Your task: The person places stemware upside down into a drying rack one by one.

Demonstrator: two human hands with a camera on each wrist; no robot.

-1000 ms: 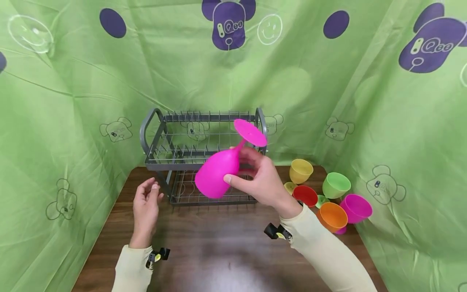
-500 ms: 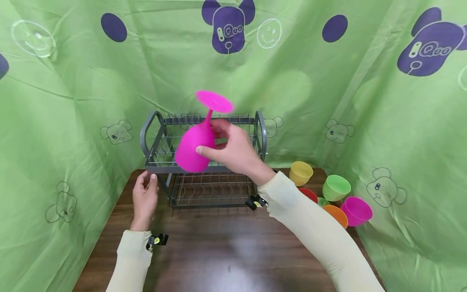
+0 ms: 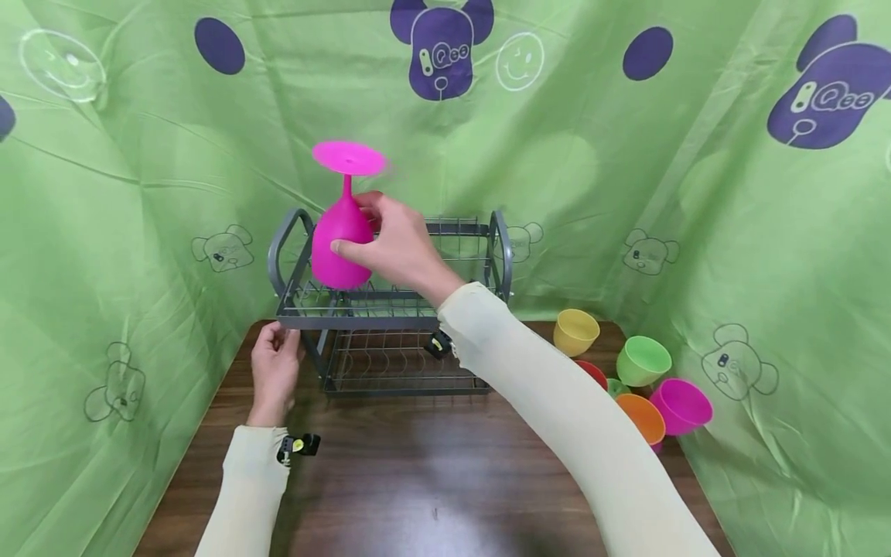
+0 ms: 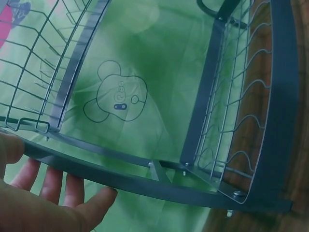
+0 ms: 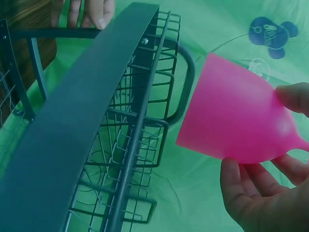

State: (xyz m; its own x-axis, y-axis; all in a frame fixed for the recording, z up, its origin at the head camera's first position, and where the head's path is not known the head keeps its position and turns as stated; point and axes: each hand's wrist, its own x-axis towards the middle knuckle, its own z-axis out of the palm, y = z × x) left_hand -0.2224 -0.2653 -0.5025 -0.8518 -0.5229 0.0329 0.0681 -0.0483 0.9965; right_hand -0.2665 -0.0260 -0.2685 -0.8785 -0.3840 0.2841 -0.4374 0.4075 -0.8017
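My right hand (image 3: 400,244) grips a bright pink plastic goblet (image 3: 341,240) by its bowl, thumb on the near side and fingers behind. The goblet is upside down, its round foot up and its mouth facing down over the left part of the upper tier of a grey two-tier dish rack (image 3: 362,321). In the right wrist view a gap shows between the goblet's rim and the rack's wires. At the rack's left side my left hand (image 3: 273,371) holds the side post below the upper tier; in the left wrist view its fingers (image 4: 53,183) lie along that bar.
Several coloured goblets stand at the right of the wooden table (image 3: 418,480): yellow (image 3: 576,333), green (image 3: 643,361), pink (image 3: 681,406), orange (image 3: 642,418) and red (image 3: 592,373), the red partly behind my right sleeve. A green printed curtain (image 3: 557,170) encloses the table.
My right hand has carried the pink goblet left and upward over the rack, turning it from tilted to nearly straight upside down. My left hand has moved up slightly to the rack's side post.
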